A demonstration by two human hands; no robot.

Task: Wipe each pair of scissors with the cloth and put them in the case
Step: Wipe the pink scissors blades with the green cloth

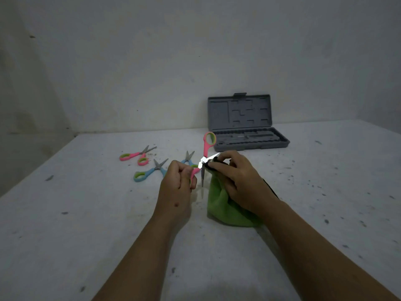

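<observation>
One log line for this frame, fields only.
left hand: holds pink scissors, blades open | right hand: green cloth on blade | case: open, no scissors visible | table: three pairs waiting

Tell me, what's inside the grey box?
The open grey case looks empty: its tray shows only moulded slots, and no scissors. The front wall hides the nearest bit, and the picture is dim, so something small could be missed.
</observation>
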